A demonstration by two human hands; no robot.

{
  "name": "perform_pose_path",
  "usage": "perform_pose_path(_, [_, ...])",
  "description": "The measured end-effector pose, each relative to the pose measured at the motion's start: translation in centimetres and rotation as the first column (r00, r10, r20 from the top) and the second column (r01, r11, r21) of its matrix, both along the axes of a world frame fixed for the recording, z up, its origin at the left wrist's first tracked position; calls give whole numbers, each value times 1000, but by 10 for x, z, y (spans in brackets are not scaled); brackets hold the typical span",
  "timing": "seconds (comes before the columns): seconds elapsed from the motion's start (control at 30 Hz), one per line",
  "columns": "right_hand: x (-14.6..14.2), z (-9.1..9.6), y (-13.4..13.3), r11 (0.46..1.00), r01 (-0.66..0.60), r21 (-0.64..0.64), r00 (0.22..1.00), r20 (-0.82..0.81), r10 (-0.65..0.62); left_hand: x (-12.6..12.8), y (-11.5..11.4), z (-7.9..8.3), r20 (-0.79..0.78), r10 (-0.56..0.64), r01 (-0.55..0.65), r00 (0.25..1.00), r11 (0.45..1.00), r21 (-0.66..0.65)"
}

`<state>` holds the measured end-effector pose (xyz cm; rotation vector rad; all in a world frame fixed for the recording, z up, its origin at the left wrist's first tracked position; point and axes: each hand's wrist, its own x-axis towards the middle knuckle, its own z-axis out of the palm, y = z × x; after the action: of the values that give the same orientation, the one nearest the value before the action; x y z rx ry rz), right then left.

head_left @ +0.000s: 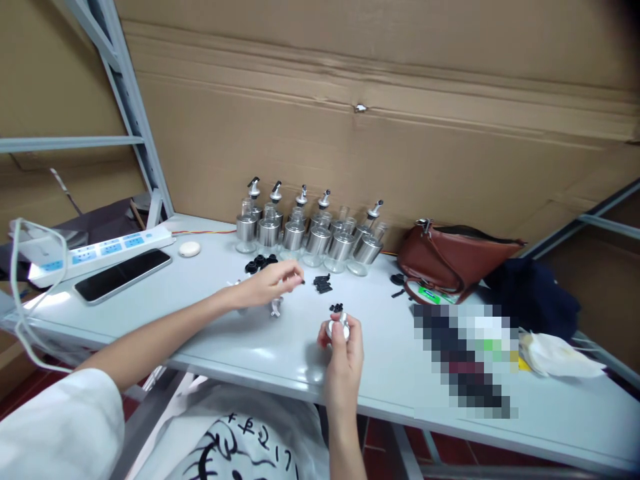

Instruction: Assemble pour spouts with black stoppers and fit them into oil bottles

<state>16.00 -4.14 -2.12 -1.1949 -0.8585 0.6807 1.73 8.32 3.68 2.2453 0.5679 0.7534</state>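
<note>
White shirt (280, 403) cut off below; right hand (346, 347) curled round silver spout (344, 319); left hand (275, 280) pinching dark piece (303, 282), barely visible.

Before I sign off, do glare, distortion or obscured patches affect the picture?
Head view throughout: glare on the glossy grey tabletop near its front edge; the rightmost silver-banded glass bottle seems tilted, perhaps wide-angle distortion; coarse pixelation hides a patch at right.

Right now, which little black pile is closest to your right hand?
The pile of tiny black pieces, just beyond the right hand. The long black strips and chunky round black pieces lie farther away.
</note>
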Motion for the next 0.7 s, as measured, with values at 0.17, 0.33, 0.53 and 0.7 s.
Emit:
perform_pose_path(0.17, [1, -1, -1, 998, 33, 55, 995, -96, -27, 17, -8, -4, -228, -179, 227, 957, 953, 202])
perform_pose_path(0.33, [3, -3, -2, 991, 60, 121, 987, -158, -40, 33, -3, -5, -389, -146, 279, 910, 908, 312])
perform_pose_path(0.53, [4, -2, -4, 982, 108, 154, 977, -197, -76, 53, 3, -9, -527, -73, 313, 847, 869, 383])
perform_pose_path(0.7, [5, -1, -4, 983, 88, 164, 979, -194, -56, 71, 6, -13, -584, 23, 210, 811, 921, 328])
